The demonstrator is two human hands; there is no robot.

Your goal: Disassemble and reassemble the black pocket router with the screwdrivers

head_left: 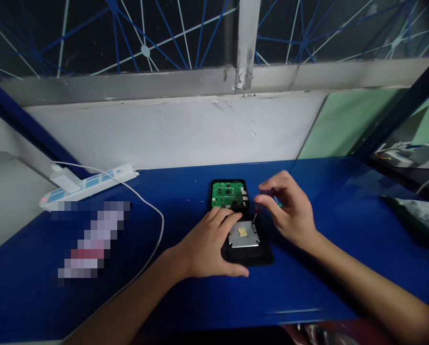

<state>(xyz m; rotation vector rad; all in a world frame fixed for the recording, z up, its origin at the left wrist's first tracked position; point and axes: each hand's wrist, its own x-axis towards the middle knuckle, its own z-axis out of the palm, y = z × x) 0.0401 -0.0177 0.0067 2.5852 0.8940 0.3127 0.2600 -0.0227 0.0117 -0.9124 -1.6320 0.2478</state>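
A black cover (265,256) lies on the blue table, with a silver metal plate (248,238) on it that bears a small pale yellow pad (242,232). My left hand (209,242) rests over the cover's left side, fingers spread, thumb along the near edge. Pinched in my right hand (289,208) is a small purple screwdriver (258,208), its tip at the plate's upper right corner. Just behind sits a black case (210,194) holding a green circuit board (227,191); my left fingertips are near its front edge.
A white power strip (101,180) with a plugged-in adapter (65,179) is at the back left. Its white cable (161,220) curves left of my left arm. A pixelated object (95,239) lies left, a plastic bag (423,218) far right. A wall stands behind the table.
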